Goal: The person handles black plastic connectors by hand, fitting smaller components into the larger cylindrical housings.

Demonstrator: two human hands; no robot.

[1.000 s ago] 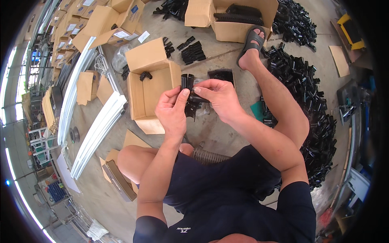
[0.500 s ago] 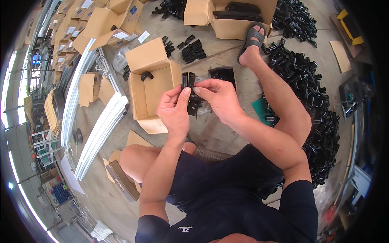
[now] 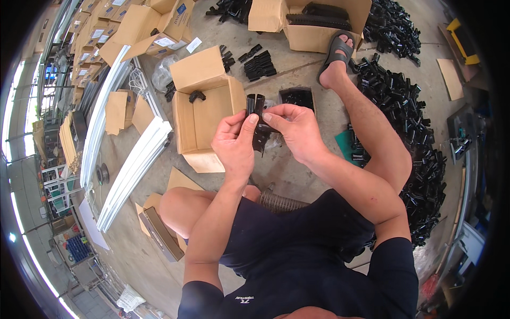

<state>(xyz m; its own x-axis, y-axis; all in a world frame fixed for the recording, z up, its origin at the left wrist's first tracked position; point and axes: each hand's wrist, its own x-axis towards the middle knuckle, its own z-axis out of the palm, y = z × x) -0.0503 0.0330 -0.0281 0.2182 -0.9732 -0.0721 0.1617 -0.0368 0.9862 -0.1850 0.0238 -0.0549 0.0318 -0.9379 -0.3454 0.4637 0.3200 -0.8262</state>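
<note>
Both hands meet in front of me on a glossy black bracket-like piece [image 3: 255, 104] with a slit down its middle. My left hand [image 3: 237, 141] pinches its left side, thumb on the front face. From the right, my right hand [image 3: 297, 130] grips the same piece between thumb and fingers. More black parts [image 3: 260, 142] show just below the held piece; whether they join it I cannot tell. Left of my hands stands an open cardboard box [image 3: 204, 127] with a small black part [image 3: 196, 95] inside. Beyond my right hand is a small dark tray [image 3: 298, 97] holding black bits.
A large heap of black parts [image 3: 396, 117] lies on the right, beside my sandalled foot [image 3: 338, 53]. Another open carton [image 3: 319, 40] with long black pieces stands ahead. White metal profiles [image 3: 135, 173] lie on the left. Between my legs is a ribbed coil [image 3: 281, 201].
The view has shifted slightly, so the surroundings appear a little farther right. Both hands keep nearly the same grip on the black piece.
</note>
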